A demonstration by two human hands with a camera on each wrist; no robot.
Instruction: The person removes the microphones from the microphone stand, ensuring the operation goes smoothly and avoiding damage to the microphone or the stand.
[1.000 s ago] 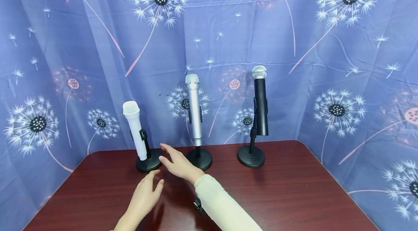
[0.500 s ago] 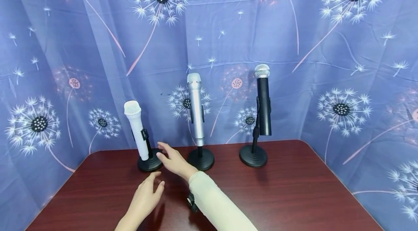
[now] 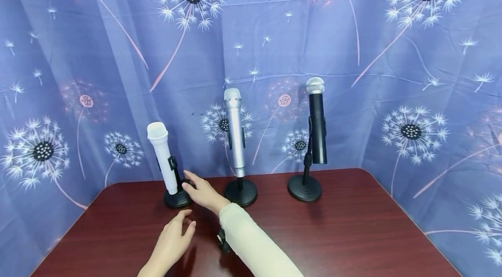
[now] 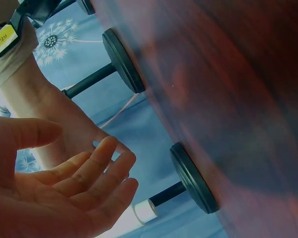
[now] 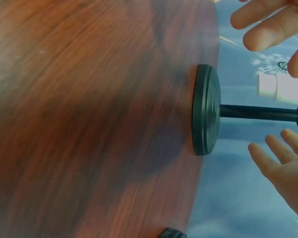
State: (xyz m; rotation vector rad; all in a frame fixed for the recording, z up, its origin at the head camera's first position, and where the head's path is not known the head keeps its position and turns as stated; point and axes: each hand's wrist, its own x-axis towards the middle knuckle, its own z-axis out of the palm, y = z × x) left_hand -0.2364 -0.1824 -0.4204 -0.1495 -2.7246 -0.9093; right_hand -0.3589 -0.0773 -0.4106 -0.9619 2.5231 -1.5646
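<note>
A white microphone [image 3: 164,159] leans in a clip on a black round-based stand [image 3: 178,198] at the table's left. My right hand [image 3: 205,193] reaches in from the right with fingers extended, its fingertips overlapping the stand's base edge in the head view. The right wrist view shows that hand [image 5: 288,173] beside the stand's pole, holding nothing. My left hand [image 3: 170,240] hovers in front of the base, thumb and fingers apart and loosely bent. The left wrist view shows its palm [image 4: 49,203] with nothing in it, the white microphone [image 4: 145,212] partly hidden behind the fingers.
A silver microphone [image 3: 236,137] on a black stand [image 3: 241,194] stands close behind the right hand. Farther right is a black microphone with a silver head [image 3: 317,129] on its own stand [image 3: 304,188]. Behind the dark red table [image 3: 333,233] hangs a blue dandelion-patterned curtain [image 3: 266,20].
My right hand has shifted slightly left, closer to the white microphone's stand. My left hand has hardly moved. The microphones and stands keep their places; the head view has shifted a little.
</note>
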